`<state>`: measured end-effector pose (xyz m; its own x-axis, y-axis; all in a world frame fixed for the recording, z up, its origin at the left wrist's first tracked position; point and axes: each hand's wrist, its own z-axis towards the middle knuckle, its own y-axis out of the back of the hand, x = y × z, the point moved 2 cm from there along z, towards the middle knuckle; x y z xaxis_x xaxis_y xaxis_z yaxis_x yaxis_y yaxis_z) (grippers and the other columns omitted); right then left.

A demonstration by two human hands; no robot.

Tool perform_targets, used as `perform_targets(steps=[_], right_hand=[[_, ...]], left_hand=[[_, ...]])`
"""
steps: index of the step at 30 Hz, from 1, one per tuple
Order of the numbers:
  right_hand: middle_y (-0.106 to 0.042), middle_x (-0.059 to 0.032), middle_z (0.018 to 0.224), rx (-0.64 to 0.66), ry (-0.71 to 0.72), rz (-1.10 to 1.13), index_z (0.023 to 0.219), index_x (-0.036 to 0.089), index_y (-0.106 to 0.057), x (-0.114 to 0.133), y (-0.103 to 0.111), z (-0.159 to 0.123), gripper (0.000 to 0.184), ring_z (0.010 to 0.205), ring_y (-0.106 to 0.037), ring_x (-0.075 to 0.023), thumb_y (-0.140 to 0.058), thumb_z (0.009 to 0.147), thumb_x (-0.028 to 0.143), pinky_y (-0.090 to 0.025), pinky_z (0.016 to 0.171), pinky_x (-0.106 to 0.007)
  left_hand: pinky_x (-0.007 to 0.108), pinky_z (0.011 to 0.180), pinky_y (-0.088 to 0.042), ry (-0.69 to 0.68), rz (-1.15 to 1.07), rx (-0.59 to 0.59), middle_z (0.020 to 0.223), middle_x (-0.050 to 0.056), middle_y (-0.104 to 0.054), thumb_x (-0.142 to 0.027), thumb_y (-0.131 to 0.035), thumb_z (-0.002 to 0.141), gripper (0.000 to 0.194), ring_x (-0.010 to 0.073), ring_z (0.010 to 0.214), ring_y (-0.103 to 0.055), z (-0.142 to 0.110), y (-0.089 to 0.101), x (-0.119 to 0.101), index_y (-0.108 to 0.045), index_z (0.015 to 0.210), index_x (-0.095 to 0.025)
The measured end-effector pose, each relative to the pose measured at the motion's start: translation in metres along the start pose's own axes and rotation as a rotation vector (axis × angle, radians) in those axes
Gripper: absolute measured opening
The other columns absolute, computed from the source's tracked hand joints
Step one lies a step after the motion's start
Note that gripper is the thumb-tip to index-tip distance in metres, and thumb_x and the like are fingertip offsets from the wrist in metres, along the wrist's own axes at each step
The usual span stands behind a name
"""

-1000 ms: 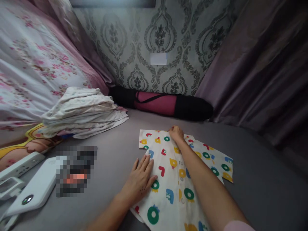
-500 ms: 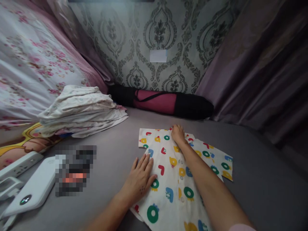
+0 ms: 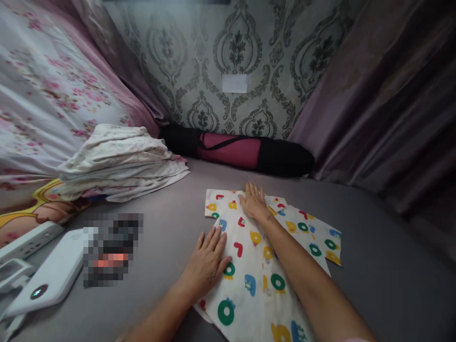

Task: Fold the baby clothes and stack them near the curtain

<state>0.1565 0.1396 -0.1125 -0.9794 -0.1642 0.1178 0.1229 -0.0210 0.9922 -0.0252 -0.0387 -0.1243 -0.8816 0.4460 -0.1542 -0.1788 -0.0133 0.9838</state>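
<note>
A white short-sleeved shirt (image 3: 245, 266) printed with colourful letters lies spread on the grey bed sheet, its collar end away from me and its button front facing up. My left hand (image 3: 208, 259) rests flat on the shirt's left edge, fingers spread, partly over the sheet. Near the collar, my right hand (image 3: 253, 202) lies palm down with its fingers stretched out, covering part of the neckline. Neither hand grips the cloth. My right forearm crosses over the shirt's right side and hides some of it.
A pile of folded pale clothes (image 3: 121, 159) sits at the left. In front of it are a power strip (image 3: 33, 242), a white power bank (image 3: 53, 275) and a blurred-out item (image 3: 112, 251). A long black and maroon bag (image 3: 231, 151) lies along the patterned wall, with curtains (image 3: 363, 104) at the sides.
My right hand has gone from closed fingers at the collar to flat and stretched out, shifting slightly left. My left hand has stayed in place.
</note>
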Motion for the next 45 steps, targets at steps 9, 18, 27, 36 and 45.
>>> perform_targets(steps=[9,18,27,36,45], right_hand=[[-0.013,-0.0150,0.156,0.105,0.055,0.074,0.148,0.004,-0.021,0.033,-0.003,-0.005,0.069,0.144,-0.007,-0.0251,-0.020,0.095,0.049,-0.002,0.115,-0.042],[-0.016,-0.0097,0.156,0.153,0.275,0.268,0.149,0.011,-0.021,0.063,-0.001,-0.025,0.066,0.144,-0.007,-0.0187,-0.014,0.096,0.049,-0.003,0.115,-0.039],[-0.020,-0.0175,0.154,-0.082,-0.256,0.055,0.145,0.000,-0.025,-0.040,0.014,-0.045,0.067,0.143,-0.010,-0.0269,-0.018,0.096,0.045,-0.002,0.114,-0.043],[-0.011,-0.0137,0.157,0.067,-0.154,0.281,0.149,0.006,-0.018,-0.054,0.035,-0.084,0.067,0.144,-0.006,-0.0213,-0.011,0.096,0.047,-0.009,0.116,-0.038],[-0.008,-0.0104,0.157,0.142,0.189,0.136,0.150,0.015,-0.021,-0.020,0.023,-0.216,0.061,0.144,-0.003,-0.0223,-0.025,0.097,0.045,-0.005,0.116,-0.047]], left_hand=[[0.051,0.111,-0.025,-0.001,-0.008,-0.033,0.152,0.013,-0.027,-0.053,-0.023,0.096,0.062,0.0281,0.141,-0.022,0.000,-0.001,0.000,-0.035,0.144,-0.016],[0.051,0.111,-0.026,0.004,0.015,-0.028,0.150,0.014,-0.032,-0.054,-0.025,0.095,0.062,0.0279,0.140,-0.026,-0.001,-0.002,0.002,-0.038,0.142,-0.016],[0.048,0.113,-0.024,-0.102,0.022,-0.140,0.146,0.012,-0.040,-0.050,-0.030,0.096,0.056,0.0265,0.140,-0.027,-0.001,0.008,-0.007,-0.047,0.135,-0.015],[0.048,0.113,-0.024,-0.131,-0.001,-0.031,0.148,0.015,-0.035,-0.051,-0.030,0.096,0.057,0.0274,0.140,-0.026,-0.004,0.010,-0.013,-0.044,0.136,-0.013],[0.048,0.114,-0.020,-0.275,-0.018,0.116,0.152,0.016,-0.027,-0.057,-0.025,0.094,0.067,0.0279,0.142,-0.021,-0.012,0.016,-0.040,-0.032,0.144,-0.012]])
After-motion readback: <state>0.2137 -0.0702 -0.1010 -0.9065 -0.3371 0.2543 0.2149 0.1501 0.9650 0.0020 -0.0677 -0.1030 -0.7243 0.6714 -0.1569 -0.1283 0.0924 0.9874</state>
